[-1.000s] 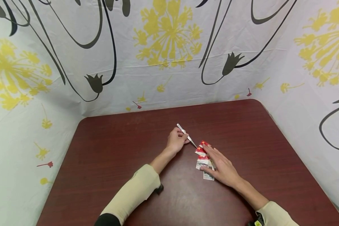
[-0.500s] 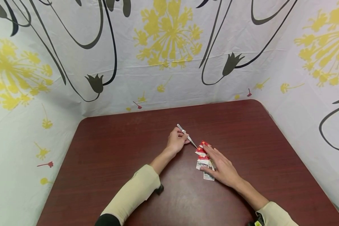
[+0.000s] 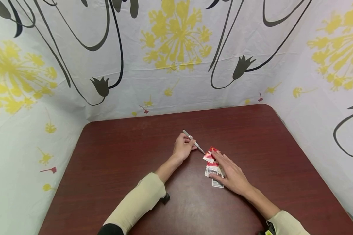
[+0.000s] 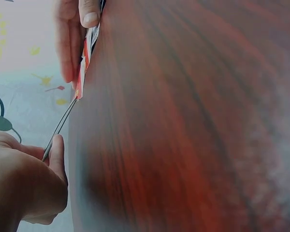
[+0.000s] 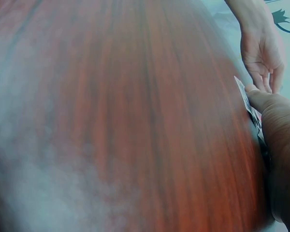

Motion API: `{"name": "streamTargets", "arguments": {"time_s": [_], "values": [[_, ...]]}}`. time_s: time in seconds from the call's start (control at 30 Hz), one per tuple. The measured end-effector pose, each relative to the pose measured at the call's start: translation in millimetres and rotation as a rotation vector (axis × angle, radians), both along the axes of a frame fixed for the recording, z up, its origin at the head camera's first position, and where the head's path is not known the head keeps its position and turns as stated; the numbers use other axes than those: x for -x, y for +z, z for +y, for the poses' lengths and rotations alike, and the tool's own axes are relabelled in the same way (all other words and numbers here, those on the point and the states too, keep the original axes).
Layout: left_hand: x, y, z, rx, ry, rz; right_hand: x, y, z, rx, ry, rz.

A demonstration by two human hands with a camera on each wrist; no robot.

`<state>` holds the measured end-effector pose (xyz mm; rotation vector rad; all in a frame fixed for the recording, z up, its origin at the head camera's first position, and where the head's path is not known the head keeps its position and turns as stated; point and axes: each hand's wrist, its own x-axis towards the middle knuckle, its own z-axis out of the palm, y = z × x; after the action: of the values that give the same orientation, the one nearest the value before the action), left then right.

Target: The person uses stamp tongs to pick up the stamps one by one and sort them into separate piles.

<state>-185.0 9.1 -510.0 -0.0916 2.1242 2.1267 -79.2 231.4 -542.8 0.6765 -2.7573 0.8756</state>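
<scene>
In the head view my left hand [image 3: 182, 147] pinches slim metal tweezers [image 3: 189, 136] near the middle. The tweezer tips meet the corner of a small red-and-white stamp [image 3: 208, 158], which catches the light. Several overlapping stamps run in a short column, with another red stamp [image 3: 213, 149] at the far end and grey printed stamps [image 3: 217, 183] at the near end. Across them lies my right hand [image 3: 234, 176], fingers straight and thumb spread, hiding part of the column. The left wrist view shows the tweezers [image 4: 62, 122] from the side, their tips at the red stamp's end.
The dark red-brown table [image 3: 129, 156] has rounded far corners. Behind it and along both sides hangs a white cloth [image 3: 176, 94] with yellow and grey flower prints. A small black device [image 3: 165, 198] sits at the left sleeve.
The tweezers' back end has dipped slightly to the left, and the red stamp at the tips now looks paler with glare. The right hand stays on the stamps.
</scene>
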Motion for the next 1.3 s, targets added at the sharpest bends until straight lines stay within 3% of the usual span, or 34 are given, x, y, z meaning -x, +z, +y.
{"name": "streamTargets", "arguments": {"time_s": [0.33,0.73,1.0,1.3], "values": [[-4.2,3.2,-8.4,-0.085,0.029,0.017,0.1,-1.6,1,0.010,-0.001,-0.002],[2.4,11.1,-30.6,-0.125,0.089,0.028,-0.4,-1.6,2,-0.001,-0.009,-0.027],[10.1,19.1,-59.5,-0.208,0.168,0.056,-1.0,-0.6,1,0.006,-0.005,-0.029],[21.1,25.9,-105.9,-0.222,0.274,0.068,-2.4,-0.3,1,-0.008,-0.015,-0.040]]}}
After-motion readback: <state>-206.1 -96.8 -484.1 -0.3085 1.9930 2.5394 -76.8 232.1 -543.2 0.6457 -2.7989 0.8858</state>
